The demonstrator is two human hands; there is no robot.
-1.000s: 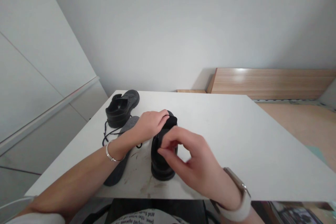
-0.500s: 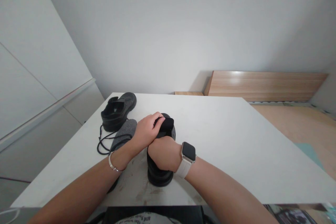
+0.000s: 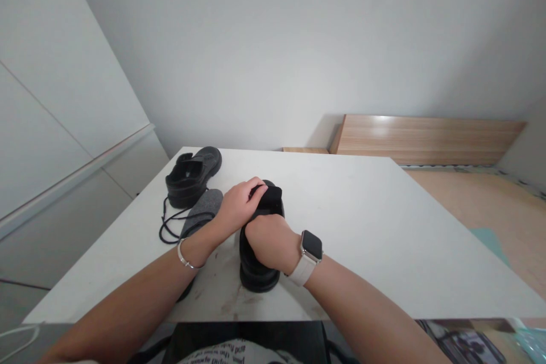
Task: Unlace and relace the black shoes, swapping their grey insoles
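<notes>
A black shoe stands on the white table in front of me, its heel towards me. My left hand grips the left side of its front part, thumb beside the raised tongue. My right hand, with a watch at the wrist, reaches down into the shoe's opening. Its fingers are hidden inside, so what they hold, if anything, does not show. Left of the shoe lies a grey insole, partly covered by my left forearm. Black laces lie loose beside and across it.
A second black shoe sits at the table's back left corner. Brown smudges mark the white table near its front edge. White cabinet panels are on the left. Behind, to the right, stands a wooden headboard.
My right hand has shifted slightly right and its knuckles have lifted a little at the shoe's opening. My left hand keeps its grip. The view has tilted slightly.
</notes>
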